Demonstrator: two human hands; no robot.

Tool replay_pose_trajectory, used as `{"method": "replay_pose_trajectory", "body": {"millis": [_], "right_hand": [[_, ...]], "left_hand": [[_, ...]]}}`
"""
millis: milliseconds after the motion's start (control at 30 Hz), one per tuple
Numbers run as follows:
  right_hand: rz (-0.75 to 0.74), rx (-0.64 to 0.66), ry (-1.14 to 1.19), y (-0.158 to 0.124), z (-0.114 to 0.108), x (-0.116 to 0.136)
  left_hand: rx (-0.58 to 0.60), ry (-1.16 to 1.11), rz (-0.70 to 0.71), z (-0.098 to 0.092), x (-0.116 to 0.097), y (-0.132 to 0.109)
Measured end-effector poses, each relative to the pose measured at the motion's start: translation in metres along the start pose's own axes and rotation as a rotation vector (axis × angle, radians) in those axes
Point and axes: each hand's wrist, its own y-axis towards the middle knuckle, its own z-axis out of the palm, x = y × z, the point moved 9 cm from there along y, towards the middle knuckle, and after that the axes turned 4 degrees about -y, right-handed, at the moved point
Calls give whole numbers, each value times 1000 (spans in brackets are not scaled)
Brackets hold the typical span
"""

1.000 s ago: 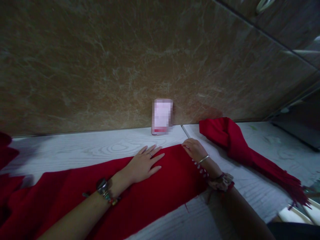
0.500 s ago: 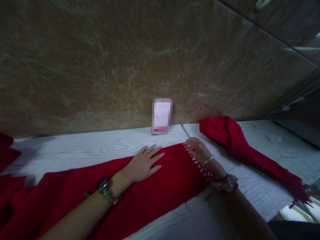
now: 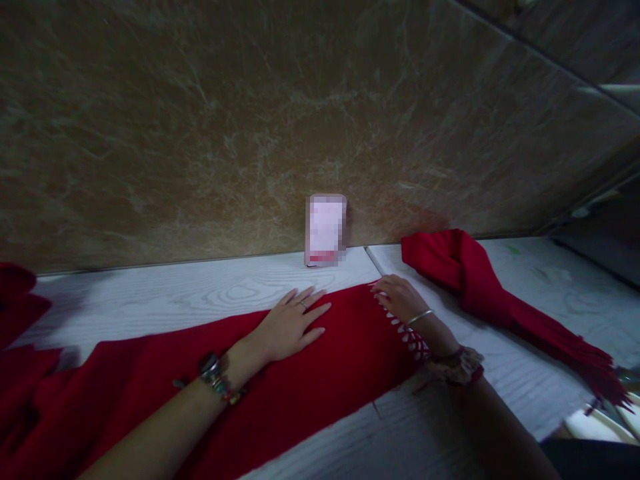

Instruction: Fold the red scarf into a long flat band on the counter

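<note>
Crossing the white wood-grain surface (image 3: 200, 297) — red cloth (image 3: 345, 353); behind — marbled brown wall (image 3: 250, 147).

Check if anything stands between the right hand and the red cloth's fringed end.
Nothing visible does: the right hand is at the far corner of the fringed end. The left hand lies flat on the red cloth, away from that end; a second red cloth lies to the right.
</note>
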Motion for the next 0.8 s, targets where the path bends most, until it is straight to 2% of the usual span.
{"method": "replay_pose_trajectory", "body": {"millis": [67,133,233,300,400,467,567,800], "right_hand": [[82,86,-56,1,8,-8],[166,114,-108,-2,8,-22],[222,82,-131,-7,2,-42],[232,16,-125,-8,-4,-48],[151,-117,-57,-7,-12,-38],[42,-142,16,-5,-10,-23],[-59,-65,70,-1,0,-7],[25,80,-66,1,7,-17]], "left_hand": [[0,-3,-1,0,0,0],[6,-4,-2,0,0,0],[10,-6,0,0,0,0],[-6,-15,9,-1,-1,0],[-28,-25,20,0,0,-1],[-29,-23,21,1,1,-1],[-29,-17,15,1,1,-1],[1,-3,-4,0,0,0]]}}
